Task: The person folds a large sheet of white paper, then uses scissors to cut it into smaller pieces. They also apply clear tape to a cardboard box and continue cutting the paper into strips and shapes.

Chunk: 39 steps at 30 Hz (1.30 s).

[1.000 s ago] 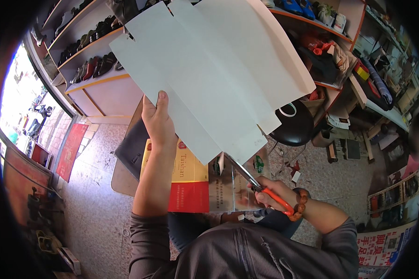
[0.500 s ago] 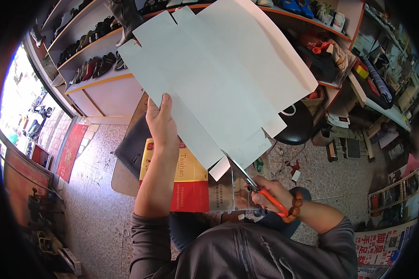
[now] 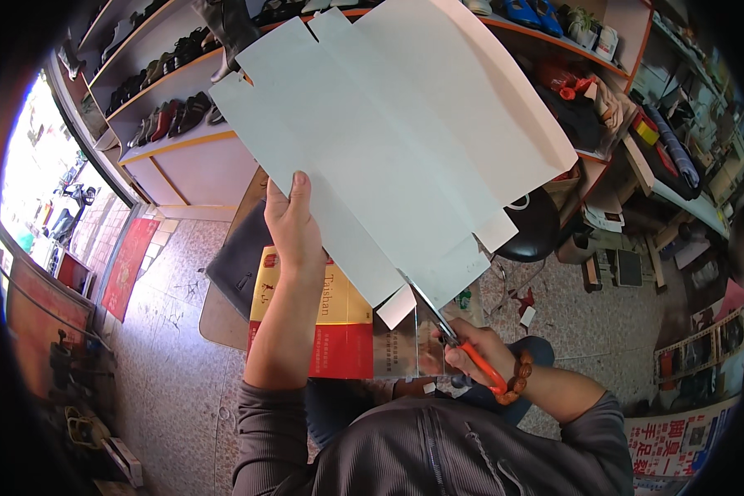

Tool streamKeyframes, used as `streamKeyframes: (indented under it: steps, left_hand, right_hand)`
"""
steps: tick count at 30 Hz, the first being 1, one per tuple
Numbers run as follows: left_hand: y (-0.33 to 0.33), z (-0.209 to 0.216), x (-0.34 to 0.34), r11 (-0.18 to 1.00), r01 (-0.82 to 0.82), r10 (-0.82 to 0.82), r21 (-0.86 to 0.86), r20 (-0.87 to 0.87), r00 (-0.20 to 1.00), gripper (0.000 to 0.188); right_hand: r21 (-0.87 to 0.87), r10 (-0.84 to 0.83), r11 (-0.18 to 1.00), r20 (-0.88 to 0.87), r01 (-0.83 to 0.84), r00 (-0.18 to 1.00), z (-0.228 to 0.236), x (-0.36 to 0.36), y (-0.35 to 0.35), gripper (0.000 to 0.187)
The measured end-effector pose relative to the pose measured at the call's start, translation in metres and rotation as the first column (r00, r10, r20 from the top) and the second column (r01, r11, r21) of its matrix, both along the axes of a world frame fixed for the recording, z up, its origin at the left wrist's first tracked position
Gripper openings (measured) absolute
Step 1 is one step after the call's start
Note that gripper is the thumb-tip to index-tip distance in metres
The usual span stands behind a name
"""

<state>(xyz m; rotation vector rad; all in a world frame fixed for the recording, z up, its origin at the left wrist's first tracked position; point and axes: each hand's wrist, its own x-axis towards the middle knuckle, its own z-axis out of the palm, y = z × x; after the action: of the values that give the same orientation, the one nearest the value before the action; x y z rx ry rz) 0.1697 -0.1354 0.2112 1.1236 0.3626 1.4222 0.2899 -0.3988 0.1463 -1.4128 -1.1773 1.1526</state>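
My left hand (image 3: 293,219) grips the left edge of a large white cardboard sheet (image 3: 388,140), thumb on top and the other fingers hidden beneath. The sheet is an unfolded box with creases, flaps and slots. My right hand (image 3: 475,351) is closed on scissors (image 3: 488,370) with orange handles. Their blades (image 3: 426,306) meet the sheet's near edge, beside a small flap (image 3: 398,307) that hangs at an angle. Under the sheet, near my lap, lies a yellow and red printed cardboard piece (image 3: 343,347) with a brownish, shiny part to its right.
Shelves of shoes (image 3: 182,116) stand at the far left. A black round stool (image 3: 531,227) is right of the sheet. On the right is a cluttered workbench (image 3: 678,186). A red mat (image 3: 130,269) lies by the bright doorway. Scraps (image 3: 527,316) lie on the speckled floor.
The sheet and my left hand have shifted slightly right and down in the picture. The scissors stay at the near edge, and the small flap hangs a little lower.
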Motion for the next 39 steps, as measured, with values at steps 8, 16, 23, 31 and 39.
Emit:
streamKeyframes:
  steps: [8, 16, 23, 31, 39]
  left_hand:
    - [0.001, -0.002, 0.001, 1.000, 0.006, -0.007, 0.027, 0.048, 0.999, 0.028]
    - [0.002, -0.003, 0.000, 0.999, 0.026, -0.028, 0.036, 0.056, 0.998, 0.027]
    - [0.005, -0.007, 0.004, 0.997, 0.015, -0.018, 0.079, 0.025, 1.000, 0.031]
    - [0.002, -0.009, 0.005, 0.997, 0.057, -0.060, 0.054, 0.048, 0.997, 0.027]
    - [0.002, -0.010, 0.005, 0.995, 0.068, -0.073, 0.074, 0.058, 0.996, 0.029]
  right_hand:
    - [-0.019, 0.001, 1.000, 0.036, -0.001, 0.999, -0.003, 0.000, -0.001, 0.048]
    - [-0.063, 0.049, 0.997, 0.066, -0.045, 0.997, -0.003, 0.002, 0.002, 0.050]
    - [0.014, 0.061, 0.998, 0.150, -0.063, 0.987, 0.001, 0.001, 0.008, 0.055]
    - [0.005, 0.048, 0.999, 0.171, -0.050, 0.984, 0.001, 0.000, 0.010, 0.056]
    - [-0.008, 0.030, 1.000, 0.154, -0.029, 0.988, 0.000, -0.001, 0.009, 0.053]
